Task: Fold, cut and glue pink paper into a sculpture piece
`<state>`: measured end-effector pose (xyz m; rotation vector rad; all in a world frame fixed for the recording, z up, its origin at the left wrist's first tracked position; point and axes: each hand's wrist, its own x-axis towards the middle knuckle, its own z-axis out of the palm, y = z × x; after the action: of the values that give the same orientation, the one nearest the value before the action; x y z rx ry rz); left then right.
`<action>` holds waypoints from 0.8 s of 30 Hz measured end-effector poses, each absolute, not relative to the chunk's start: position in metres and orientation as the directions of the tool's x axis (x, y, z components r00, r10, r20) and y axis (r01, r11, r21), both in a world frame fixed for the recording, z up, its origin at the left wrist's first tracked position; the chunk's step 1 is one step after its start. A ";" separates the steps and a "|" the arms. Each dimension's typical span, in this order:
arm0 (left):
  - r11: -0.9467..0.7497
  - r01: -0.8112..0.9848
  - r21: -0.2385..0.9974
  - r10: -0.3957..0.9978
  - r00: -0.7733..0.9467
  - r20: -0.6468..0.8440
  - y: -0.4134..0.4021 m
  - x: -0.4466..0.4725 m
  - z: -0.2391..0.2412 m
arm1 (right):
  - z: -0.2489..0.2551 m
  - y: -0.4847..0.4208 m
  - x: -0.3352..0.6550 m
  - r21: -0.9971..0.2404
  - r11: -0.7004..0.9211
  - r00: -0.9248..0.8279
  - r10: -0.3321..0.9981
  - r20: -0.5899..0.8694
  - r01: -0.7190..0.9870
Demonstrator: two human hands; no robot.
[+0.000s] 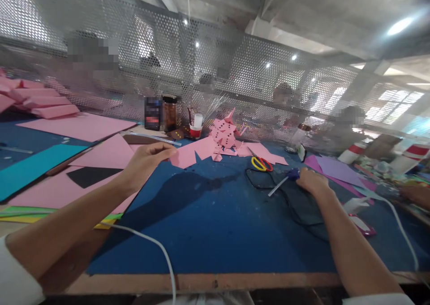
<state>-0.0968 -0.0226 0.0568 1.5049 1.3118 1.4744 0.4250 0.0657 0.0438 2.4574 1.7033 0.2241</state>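
My left hand (152,159) pinches a small pink paper piece (183,156) between thumb and fingers, above the blue tabletop (215,224). On the right, my right hand (312,182) is closed around a dark blue glue gun (293,174); a pale glue stick (278,186) juts from it toward the left. Most of the gun is hidden by the hand. Scissors with yellow and red handles (262,164) lie to its left, beside a black cord (285,195). Behind the held piece stands a spiky pink paper figure with black dots (224,134).
Pink sheets (80,126), a teal strip (36,168) and a black paper piece (94,176) cover the left side. A jar (169,114) and red-white cup (195,129) stand by the perforated metal screen (215,58). Purple sheets (341,170) lie right. A white cable (157,244) crosses the front edge.
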 end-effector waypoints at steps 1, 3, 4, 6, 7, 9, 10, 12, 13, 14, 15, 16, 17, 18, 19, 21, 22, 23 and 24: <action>-0.290 0.205 0.935 0.936 -0.141 0.322 -0.022 -0.097 0.057 | 0.043 0.066 0.426 0.205 -0.342 0.342 0.939 0.035 0.917; -0.290 0.200 0.936 0.934 -0.156 0.323 -0.021 -0.098 0.057 | 0.042 0.066 0.428 0.209 -0.331 0.334 0.942 0.022 0.920; -0.287 0.198 0.937 0.934 -0.158 0.319 -0.021 -0.098 0.056 | 0.042 0.066 0.428 0.209 -0.328 0.332 0.943 0.017 0.921; -0.278 0.193 0.941 0.937 -0.162 0.310 -0.019 -0.098 0.054 | 0.041 0.067 0.429 0.206 -0.329 0.335 0.942 0.010 0.921; -0.275 0.190 0.943 0.938 -0.163 0.306 -0.019 -0.098 0.054 | 0.041 0.067 0.428 0.204 -0.333 0.338 0.941 0.010 0.921; -0.273 0.178 0.945 0.939 -0.164 0.302 -0.019 -0.098 0.054 | 0.040 0.067 0.428 0.194 -0.340 0.343 0.939 0.020 0.920; -0.274 0.171 0.947 0.940 -0.162 0.301 -0.020 -0.097 0.054 | 0.040 0.067 0.427 0.188 -0.344 0.344 0.938 0.032 0.920; -0.274 0.163 0.948 0.942 -0.153 0.298 -0.023 -0.096 0.056 | 0.041 0.065 0.426 0.172 -0.352 0.345 0.936 0.068 0.920; -0.273 0.163 0.948 0.944 -0.145 0.297 -0.024 -0.096 0.057 | 0.041 0.064 0.426 0.162 -0.354 0.343 0.935 0.092 0.921; -0.272 0.167 0.948 0.946 -0.136 0.295 -0.025 -0.095 0.058 | 0.043 0.063 0.426 0.151 -0.356 0.340 0.933 0.120 0.922; -0.268 0.173 0.948 0.948 -0.128 0.292 -0.026 -0.095 0.059 | 0.045 0.061 0.426 0.139 -0.357 0.336 0.930 0.149 0.924; -0.263 0.178 0.948 0.950 -0.123 0.286 -0.026 -0.095 0.059 | 0.048 0.059 0.426 0.129 -0.356 0.331 0.926 0.178 0.926; -0.255 0.183 0.949 0.953 -0.119 0.279 -0.027 -0.095 0.059 | 0.052 0.058 0.426 0.124 -0.353 0.324 0.923 0.206 0.927; -0.246 0.188 0.951 0.956 -0.115 0.270 -0.026 -0.095 0.058 | 0.057 0.056 0.425 0.113 -0.347 0.313 0.919 0.238 0.931; -0.238 0.191 0.952 0.958 -0.114 0.262 -0.026 -0.095 0.058 | 0.062 0.054 0.424 0.088 -0.335 0.300 0.914 0.273 0.938; -0.228 0.195 0.954 0.961 -0.111 0.252 -0.025 -0.095 0.055 | 0.072 0.051 0.417 -0.019 -0.272 0.260 0.895 0.362 0.962; -0.224 0.198 0.954 0.963 -0.108 0.248 -0.025 -0.094 0.054 | 0.077 0.050 0.410 -0.108 -0.215 0.240 0.880 0.410 0.971; -0.220 0.203 0.954 0.964 -0.105 0.245 -0.025 -0.093 0.052 | 0.081 0.048 0.401 -0.196 -0.132 0.209 0.870 0.447 0.972; -0.217 0.208 0.954 0.965 -0.099 0.241 -0.025 -0.092 0.051 | 0.084 0.045 0.390 -0.292 -0.042 0.182 0.862 0.473 0.956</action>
<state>-0.0919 -0.0250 0.0512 1.4714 1.3307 1.3772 0.3901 0.0450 0.0835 2.7648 2.4439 0.3244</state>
